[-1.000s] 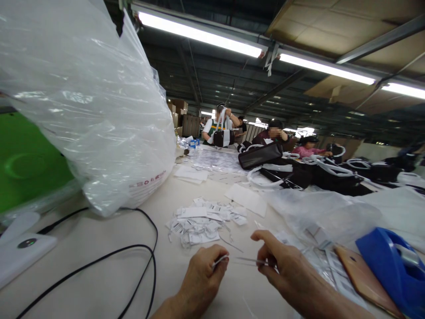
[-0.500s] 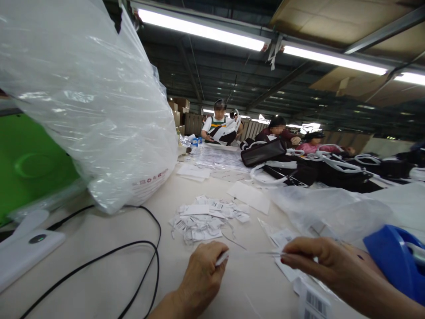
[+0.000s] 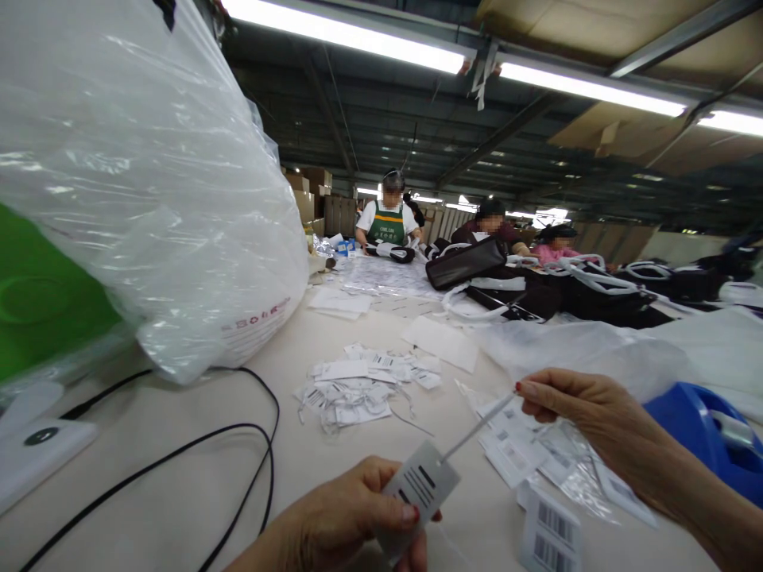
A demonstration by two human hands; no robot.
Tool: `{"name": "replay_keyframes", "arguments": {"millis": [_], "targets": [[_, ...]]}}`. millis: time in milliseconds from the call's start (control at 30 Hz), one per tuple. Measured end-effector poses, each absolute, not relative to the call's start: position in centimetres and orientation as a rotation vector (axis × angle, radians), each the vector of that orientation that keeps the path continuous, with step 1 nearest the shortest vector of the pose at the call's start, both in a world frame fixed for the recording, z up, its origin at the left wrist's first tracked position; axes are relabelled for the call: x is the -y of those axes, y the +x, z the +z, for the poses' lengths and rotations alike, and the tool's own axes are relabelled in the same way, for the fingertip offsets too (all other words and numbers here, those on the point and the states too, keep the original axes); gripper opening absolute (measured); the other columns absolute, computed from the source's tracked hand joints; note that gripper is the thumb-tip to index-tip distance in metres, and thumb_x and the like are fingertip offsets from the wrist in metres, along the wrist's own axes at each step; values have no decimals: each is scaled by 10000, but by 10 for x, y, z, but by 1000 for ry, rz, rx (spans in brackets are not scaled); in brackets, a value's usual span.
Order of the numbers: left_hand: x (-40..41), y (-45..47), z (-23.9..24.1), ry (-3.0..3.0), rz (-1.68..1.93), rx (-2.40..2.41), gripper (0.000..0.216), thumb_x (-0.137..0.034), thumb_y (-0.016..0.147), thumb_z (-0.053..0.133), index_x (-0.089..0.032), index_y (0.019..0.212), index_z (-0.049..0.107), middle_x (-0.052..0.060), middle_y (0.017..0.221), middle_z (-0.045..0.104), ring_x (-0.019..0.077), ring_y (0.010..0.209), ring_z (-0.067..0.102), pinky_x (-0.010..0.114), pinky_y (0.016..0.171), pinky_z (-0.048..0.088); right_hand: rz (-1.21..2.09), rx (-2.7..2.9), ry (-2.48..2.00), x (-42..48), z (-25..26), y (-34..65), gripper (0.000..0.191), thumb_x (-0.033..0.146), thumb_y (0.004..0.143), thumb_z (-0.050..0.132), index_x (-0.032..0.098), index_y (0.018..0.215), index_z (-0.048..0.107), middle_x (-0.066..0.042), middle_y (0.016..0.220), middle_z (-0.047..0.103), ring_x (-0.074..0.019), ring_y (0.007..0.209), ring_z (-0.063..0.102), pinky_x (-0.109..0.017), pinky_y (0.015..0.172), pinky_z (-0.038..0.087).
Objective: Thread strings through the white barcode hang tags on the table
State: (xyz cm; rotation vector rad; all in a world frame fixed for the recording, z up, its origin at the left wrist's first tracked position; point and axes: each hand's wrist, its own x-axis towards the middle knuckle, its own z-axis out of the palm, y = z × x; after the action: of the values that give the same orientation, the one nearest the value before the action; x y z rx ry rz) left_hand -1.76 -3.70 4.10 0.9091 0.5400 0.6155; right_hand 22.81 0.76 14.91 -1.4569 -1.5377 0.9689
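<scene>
My left hand (image 3: 363,508) is closed on a white hang tag (image 3: 427,481) with black printed lines, its thumb across the lower part of the face. From the tag's upper corner a white string (image 3: 477,427) runs taut up to the right. My right hand (image 3: 566,397) pinches the far end of that string between thumb and fingertips. Beyond my hands lies a loose pile of white tags with strings (image 3: 358,389). Below my right forearm are barcode labels (image 3: 551,528) and clear plastic bags with printed cards (image 3: 513,457).
A big translucent plastic bag (image 3: 179,199) stands at left, near a green panel (image 3: 48,302), a white device (image 3: 48,461) and a looping black cable (image 3: 271,445). A blue tape dispenser (image 3: 685,429) sits at right. Black bags with white-wrapped handles (image 3: 494,294) lie farther back, near several people.
My left hand has turned the tag so its printed face shows. My right hand has risen, slanting the string upward. Across the table, a person has lowered a dark bag.
</scene>
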Motion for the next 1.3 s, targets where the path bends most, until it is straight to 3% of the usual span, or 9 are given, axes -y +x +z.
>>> {"name": "replay_keyframes", "arguments": {"millis": [133, 267, 333, 433, 500, 633, 767, 967, 1300], "targets": [[32, -15, 43, 915, 697, -564, 293, -342, 699, 620, -129, 884, 540, 63, 616, 662, 101, 408, 546, 179, 416, 375, 1045, 1467, -1455, -17, 139, 238, 377, 529, 560, 730, 159, 608, 675, -27, 578, 622, -132, 557, 511, -258, 540, 393], [27, -13, 43, 1162, 888, -875, 207, -312, 790, 508, -119, 820, 578, 63, 689, 672, 88, 450, 565, 176, 449, 357, 1112, 1423, -1490, -29, 125, 247, 331, 468, 579, 741, 151, 629, 658, -21, 584, 636, -112, 539, 524, -240, 528, 399], [27, -14, 37, 1503, 995, -1118, 225, -277, 828, 457, -126, 854, 622, 59, 686, 673, 119, 538, 605, 195, 504, 410, 1104, 1455, -1525, -36, 118, 249, 310, 447, 613, 716, 146, 642, 644, -23, 590, 647, -101, 525, 528, -233, 524, 400], [29, -15, 24, 2314, 1169, -1200, 319, -159, 856, 388, -167, 1120, 566, 128, 974, 686, 200, 843, 646, 267, 688, 494, 1075, 1510, -1569, -47, 106, 246, 276, 413, 674, 659, 141, 652, 625, -18, 586, 648, -86, 493, 519, -225, 504, 390], [32, -14, 15, 2790, 1233, -1098, 376, -110, 849, 350, -162, 1184, 513, 172, 1122, 626, 221, 843, 651, 301, 670, 516, 1054, 1557, -1592, -54, 98, 240, 255, 379, 720, 620, 137, 639, 611, -9, 570, 636, -78, 472, 507, -220, 486, 376], [37, -1, 10, 3257, 1171, -989, 313, -92, 858, 311, -111, 1020, 578, 151, 915, 705, 162, 502, 611, 256, 431, 472, 992, 1732, -1643, -68, 82, 220, 251, 293, 797, 558, 132, 606, 587, 17, 542, 597, -79, 474, 510, -220, 491, 388], [41, 14, 16, 3417, 1203, -867, 329, 7, 815, 295, -103, 840, 603, 90, 686, 719, 123, 338, 535, 223, 306, 368, 902, 1967, -1709, -78, 74, 198, 214, 285, 849, 536, 130, 716, 600, 21, 671, 616, -105, 595, 577, -269, 593, 475], [47, 23, 6, 3495, 1135, -916, 296, 21, 787, 319, -118, 841, 576, 79, 611, 700, 130, 306, 515, 224, 290, 357, 762, 2211, -1762, -84, 69, 179, 191, 298, 869, 514, 147, 948, 600, -32, 949, 635, -157, 799, 613, -346, 712, 507], [50, 32, -19, 3397, 1171, -909, 273, -41, 826, 298, -143, 898, 541, 92, 670, 687, 139, 380, 540, 220, 362, 419, 612, 2335, -1765, -87, 63, 176, 203, 295, 875, 506, 151, 990, 590, -42, 994, 628, -166, 839, 612, -367, 742, 504]]}}
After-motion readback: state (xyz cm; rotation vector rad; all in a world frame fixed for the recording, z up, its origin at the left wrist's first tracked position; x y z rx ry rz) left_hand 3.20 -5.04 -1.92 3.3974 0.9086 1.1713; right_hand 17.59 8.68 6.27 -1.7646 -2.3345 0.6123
